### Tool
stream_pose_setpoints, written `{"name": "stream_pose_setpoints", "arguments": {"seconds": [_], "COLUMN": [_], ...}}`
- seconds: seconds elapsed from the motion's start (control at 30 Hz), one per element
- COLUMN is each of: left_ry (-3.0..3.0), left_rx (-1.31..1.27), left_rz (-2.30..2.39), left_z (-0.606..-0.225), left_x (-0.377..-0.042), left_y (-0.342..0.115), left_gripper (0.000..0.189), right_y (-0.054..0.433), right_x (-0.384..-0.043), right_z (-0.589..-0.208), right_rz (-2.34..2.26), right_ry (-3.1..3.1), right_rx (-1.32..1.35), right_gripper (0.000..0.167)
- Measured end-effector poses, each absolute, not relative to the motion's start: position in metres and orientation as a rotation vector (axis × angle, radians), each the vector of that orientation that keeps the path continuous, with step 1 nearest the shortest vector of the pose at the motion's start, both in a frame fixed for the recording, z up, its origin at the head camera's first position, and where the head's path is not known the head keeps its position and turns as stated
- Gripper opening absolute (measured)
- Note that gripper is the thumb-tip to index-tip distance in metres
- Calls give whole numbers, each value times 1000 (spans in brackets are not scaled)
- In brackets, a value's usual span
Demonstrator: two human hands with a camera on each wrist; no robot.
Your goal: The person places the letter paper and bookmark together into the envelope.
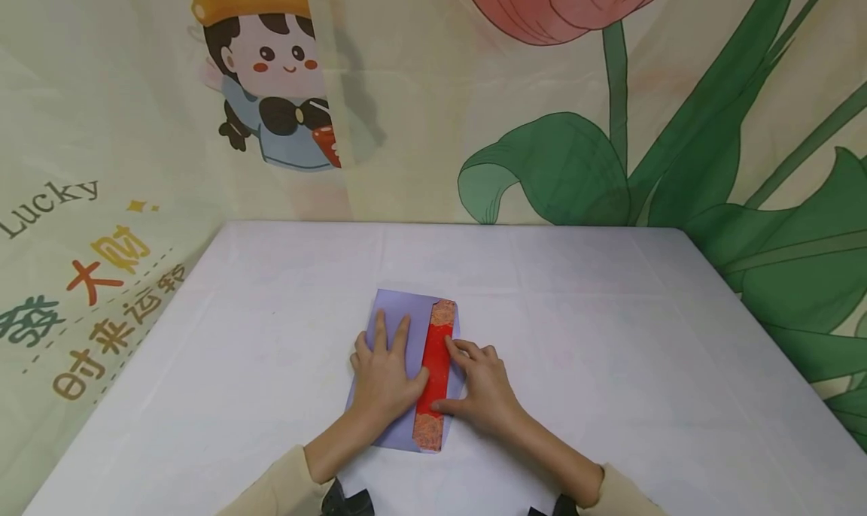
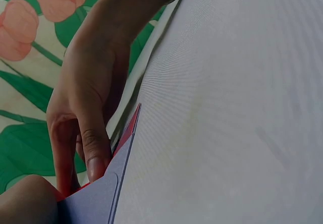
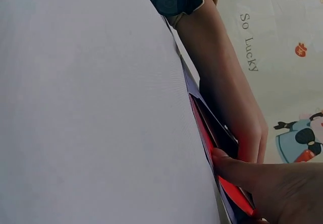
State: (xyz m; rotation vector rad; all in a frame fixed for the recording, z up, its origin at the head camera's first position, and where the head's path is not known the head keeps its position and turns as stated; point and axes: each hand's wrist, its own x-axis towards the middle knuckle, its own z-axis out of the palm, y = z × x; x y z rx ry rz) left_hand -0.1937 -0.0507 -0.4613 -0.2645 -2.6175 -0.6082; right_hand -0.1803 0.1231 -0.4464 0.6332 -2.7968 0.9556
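Note:
A purple envelope (image 1: 406, 429) lies flat on the white table (image 1: 609, 313). From its right side shows a red packet (image 1: 436, 358) with gold-patterned ends; the purple front covers the rest. My left hand (image 1: 386, 373) rests on the envelope with its fingers spread, the thumb reaching the edge beside the red. My right hand (image 1: 488, 392) touches the red packet at its right side, index finger and thumb set apart along it. In the right wrist view, the right thumb (image 3: 232, 168) lies on the red, and a dark gap shows under the purple layer.
Behind the table hangs a printed cloth with a large flower (image 1: 569, 4) and a cartoon figure (image 1: 287, 95). The table's far edge (image 1: 454, 224) runs along it. Black straps (image 1: 347, 499) are at the wrists.

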Motion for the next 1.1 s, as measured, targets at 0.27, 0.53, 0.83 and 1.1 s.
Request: {"name": "stream_pose_setpoints", "arguments": {"seconds": [0.27,0.53,0.83,1.1], "left_ry": [-2616,-2621,-2635,-2596], "left_rx": [-269,-261,-260,-273], "left_rz": [-612,-600,-600,-586], "left_z": [-460,-458,-459,-460], "left_x": [-192,-192,-191,-193], "left_y": [-50,-51,-49,-50], "left_gripper": [74,73,74,73], "right_y": [129,132,146,134], "right_x": [-181,-186,-186,-186], "right_z": [-445,-442,-443,-446], "right_rz": [888,818,953,907], "right_ry": [-2824,-2820,-2904,-2890], "right_rx": [714,840,943,850], "right_gripper": [90,91,93,93]}}
